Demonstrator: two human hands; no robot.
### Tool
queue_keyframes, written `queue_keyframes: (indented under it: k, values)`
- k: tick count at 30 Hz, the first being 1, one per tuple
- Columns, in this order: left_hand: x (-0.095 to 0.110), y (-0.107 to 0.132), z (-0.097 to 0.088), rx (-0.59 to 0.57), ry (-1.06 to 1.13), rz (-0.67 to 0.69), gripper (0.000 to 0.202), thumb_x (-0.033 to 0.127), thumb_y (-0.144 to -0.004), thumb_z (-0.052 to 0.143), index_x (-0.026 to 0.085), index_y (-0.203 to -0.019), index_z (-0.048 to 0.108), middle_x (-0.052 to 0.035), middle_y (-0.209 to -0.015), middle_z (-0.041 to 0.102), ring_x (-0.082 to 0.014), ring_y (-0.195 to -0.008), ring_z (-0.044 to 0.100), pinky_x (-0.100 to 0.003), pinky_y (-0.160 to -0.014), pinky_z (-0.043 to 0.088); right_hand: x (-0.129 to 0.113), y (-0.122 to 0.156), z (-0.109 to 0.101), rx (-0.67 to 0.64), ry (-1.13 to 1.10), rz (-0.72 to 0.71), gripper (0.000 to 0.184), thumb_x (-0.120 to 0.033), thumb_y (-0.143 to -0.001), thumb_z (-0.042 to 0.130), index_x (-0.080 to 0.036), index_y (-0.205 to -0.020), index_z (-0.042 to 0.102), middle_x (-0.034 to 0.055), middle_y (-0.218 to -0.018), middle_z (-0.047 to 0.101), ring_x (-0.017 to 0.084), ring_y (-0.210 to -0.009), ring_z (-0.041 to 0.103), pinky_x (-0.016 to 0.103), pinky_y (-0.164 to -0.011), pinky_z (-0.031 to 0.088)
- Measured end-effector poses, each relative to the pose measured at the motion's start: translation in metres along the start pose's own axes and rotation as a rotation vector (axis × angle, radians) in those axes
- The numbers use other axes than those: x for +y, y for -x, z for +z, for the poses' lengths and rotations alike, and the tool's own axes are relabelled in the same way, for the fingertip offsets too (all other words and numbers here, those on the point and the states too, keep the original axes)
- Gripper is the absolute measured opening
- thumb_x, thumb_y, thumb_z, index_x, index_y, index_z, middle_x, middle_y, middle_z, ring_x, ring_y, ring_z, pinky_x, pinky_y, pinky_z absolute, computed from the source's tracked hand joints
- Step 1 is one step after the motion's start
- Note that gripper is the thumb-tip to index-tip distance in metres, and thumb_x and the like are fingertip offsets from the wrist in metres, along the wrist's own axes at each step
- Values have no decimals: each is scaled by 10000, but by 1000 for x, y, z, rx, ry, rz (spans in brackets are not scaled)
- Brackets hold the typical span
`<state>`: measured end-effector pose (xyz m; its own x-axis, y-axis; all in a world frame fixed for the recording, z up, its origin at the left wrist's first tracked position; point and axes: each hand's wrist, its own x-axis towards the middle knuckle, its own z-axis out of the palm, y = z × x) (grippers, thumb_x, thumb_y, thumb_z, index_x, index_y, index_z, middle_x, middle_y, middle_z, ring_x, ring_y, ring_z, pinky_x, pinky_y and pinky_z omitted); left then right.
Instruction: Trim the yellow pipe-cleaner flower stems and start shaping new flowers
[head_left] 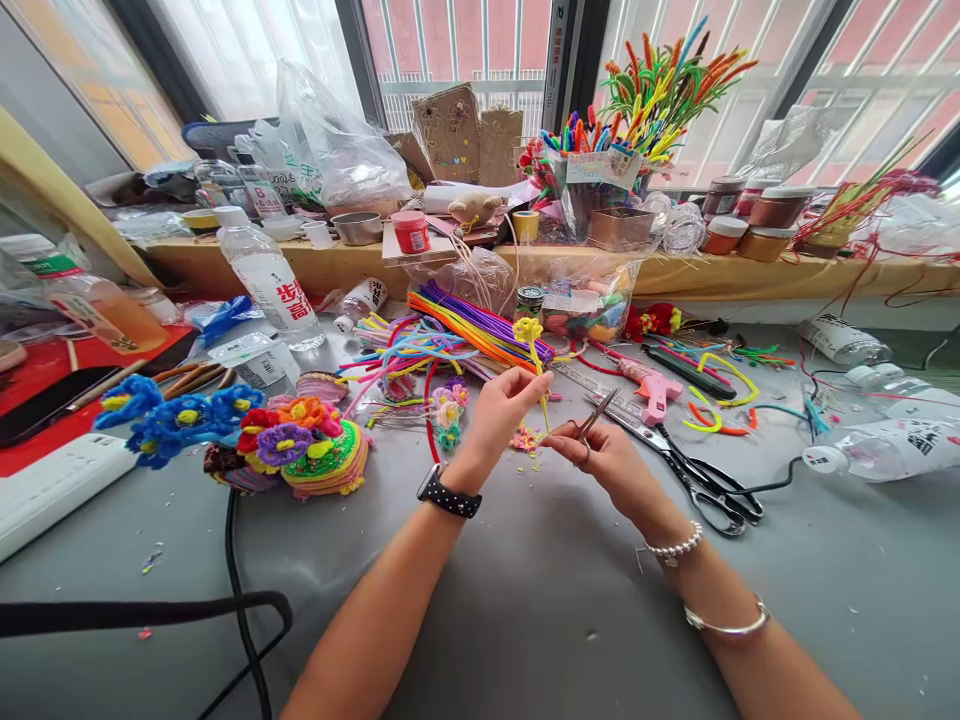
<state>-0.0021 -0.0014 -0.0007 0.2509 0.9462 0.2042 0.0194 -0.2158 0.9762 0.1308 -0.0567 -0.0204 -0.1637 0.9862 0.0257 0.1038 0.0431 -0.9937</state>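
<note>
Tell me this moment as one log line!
left hand: holds yellow flower | right hand: holds small scissors | nearby: pink glue gun, black-handled scissors

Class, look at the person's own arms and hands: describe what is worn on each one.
The left hand is ungloved, with a watch at its wrist; the strap is black with white dots. The right hand, also ungloved, has a silvery beaded bracelet at the wrist and a thin silvery bangle farther up. No sleeves show on either forearm.
</note>
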Motion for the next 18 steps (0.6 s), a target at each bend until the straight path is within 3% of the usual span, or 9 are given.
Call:
queue_keyframes:
  k: [4, 6, 9, 12, 15, 18]
  values:
    - [4, 0, -3, -186, 164, -148, 215, 352, -644, 578, 143, -670, 532, 10, -643, 525, -83, -615, 485, -220, -618, 389, 3, -3, -3, 60, 1, 8, 251, -393, -681, 566, -145, -719, 587, -41, -549, 363, 70, -492, 243, 212, -452, 200]
    - [5, 0, -4, -216, 219, -190, 210, 335, -628, 598, 142, -686, 536, -1, -664, 554, -95, -635, 516, -239, -639, 410, 5, -4, -5, 60, -2, 8, 267, -408, -685, 557, -145, -730, 577, -45, -548, 330, 66, -483, 223, 213, -445, 180]
    - [7, -1, -6, -157, 256, -187, 209, 322, -610, 618, 140, -680, 542, -2, -647, 573, -98, -620, 533, -237, -618, 419, 6, -4, -6, 3, 54, 20, 343, -472, -719, 486, -140, -698, 569, -53, -518, 264, 67, -470, 204, 216, -441, 161]
    - [8, -3, -9, -79, 281, -170, 199, 310, -604, 625, 139, -673, 551, 6, -627, 577, -85, -601, 532, -217, -602, 413, 6, -2, -5, -185, 151, 33, 480, -565, -737, 371, -133, -654, 563, -54, -500, 229, 74, -466, 216, 218, -443, 171]
    - [8, -4, -11, -34, 292, -161, 193, 304, -601, 628, 140, -671, 555, 13, -619, 574, -71, -579, 520, -204, -586, 406, 5, -1, -3, -341, 206, 8, 602, -647, -719, 252, -134, -710, 566, -46, -524, 264, 80, -476, 246, 214, -451, 212]
    - [7, -5, -12, -9, 299, -156, 199, 308, -595, 631, 143, -675, 556, 17, -614, 570, -68, -569, 512, -202, -574, 403, 3, 1, -2, -406, 282, -23, 673, -677, -706, 159, -141, -768, 561, -30, -558, 326, 90, -497, 291, 214, -463, 253]
